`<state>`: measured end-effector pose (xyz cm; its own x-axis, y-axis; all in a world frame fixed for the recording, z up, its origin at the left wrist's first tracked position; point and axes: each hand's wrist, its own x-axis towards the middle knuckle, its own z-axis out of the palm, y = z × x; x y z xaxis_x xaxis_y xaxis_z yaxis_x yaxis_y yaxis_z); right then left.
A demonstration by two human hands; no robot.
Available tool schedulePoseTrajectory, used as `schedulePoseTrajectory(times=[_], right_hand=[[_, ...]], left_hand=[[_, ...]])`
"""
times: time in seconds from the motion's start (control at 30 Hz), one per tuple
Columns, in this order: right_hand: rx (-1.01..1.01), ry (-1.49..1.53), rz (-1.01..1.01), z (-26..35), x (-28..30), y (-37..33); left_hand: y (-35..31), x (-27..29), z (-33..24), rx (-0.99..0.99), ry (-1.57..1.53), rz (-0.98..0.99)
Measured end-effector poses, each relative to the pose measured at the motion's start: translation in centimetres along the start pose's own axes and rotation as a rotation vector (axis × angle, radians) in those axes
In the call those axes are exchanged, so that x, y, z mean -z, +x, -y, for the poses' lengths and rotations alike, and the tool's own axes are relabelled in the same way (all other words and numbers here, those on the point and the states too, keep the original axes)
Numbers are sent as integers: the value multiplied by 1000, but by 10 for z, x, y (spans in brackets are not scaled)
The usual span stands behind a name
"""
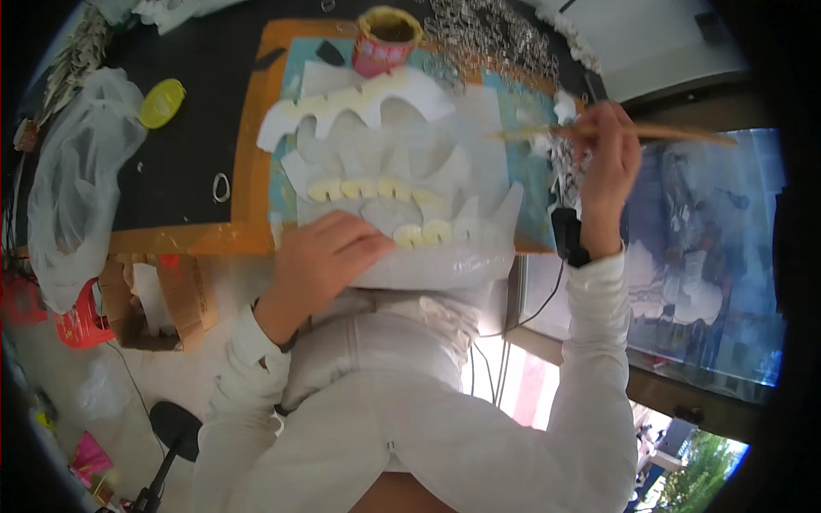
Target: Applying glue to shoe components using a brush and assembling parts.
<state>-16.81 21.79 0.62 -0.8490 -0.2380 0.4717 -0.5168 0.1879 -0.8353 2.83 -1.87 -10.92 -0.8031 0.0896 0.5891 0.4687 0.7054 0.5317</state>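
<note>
My right hand (609,154) is raised at the right of the table, its fingers closed round a long thin wooden stick (676,132). The stick's blurred left tip points over the work. My left hand (329,256) is at the table's front edge, fingers pressed together at the left end of a white scalloped piece (469,231); its fingertips are partly hidden. Rounded tabs on this piece carry pale yellow paste. Behind it lies another white piece with yellow-coated tabs (359,188). Farther back, a larger white scalloped piece (351,107) has a yellowish coated band.
A red tin (385,47) with a yellow-smeared rim stands at the back. Metal rings (496,38) are heaped beside it. At left lie a yellow lid (162,103), a clear plastic bag (85,179) and a metal ring (221,187). A cardboard box (201,299) sits below.
</note>
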Motion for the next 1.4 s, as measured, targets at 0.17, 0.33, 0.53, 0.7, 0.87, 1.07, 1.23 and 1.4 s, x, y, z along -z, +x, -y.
schedulePoseTrajectory(times=[0.17,0.33,0.53,0.7,0.87,1.07,1.23,1.4], right_hand=[[-69,-31,60,28,21,-96],[-12,-133,65,13,23,-133],[-16,-179,66,2,22,-139],[-85,-148,70,2,20,-143],[-154,18,75,6,21,-141],[-129,-23,-54,1,23,-134],[-10,-196,53,-5,27,-142],[41,-256,106,4,36,-143]], left_hand=[[4,-6,6,-87,16,-64],[2,-5,2,-40,-23,-25],[2,-3,-1,-17,-25,-9],[2,-3,-1,-18,-42,-25],[4,-2,0,-25,-37,-27],[3,-3,1,-43,-20,-37],[4,-3,1,-22,-45,-17],[3,-2,0,-23,-33,-14]])
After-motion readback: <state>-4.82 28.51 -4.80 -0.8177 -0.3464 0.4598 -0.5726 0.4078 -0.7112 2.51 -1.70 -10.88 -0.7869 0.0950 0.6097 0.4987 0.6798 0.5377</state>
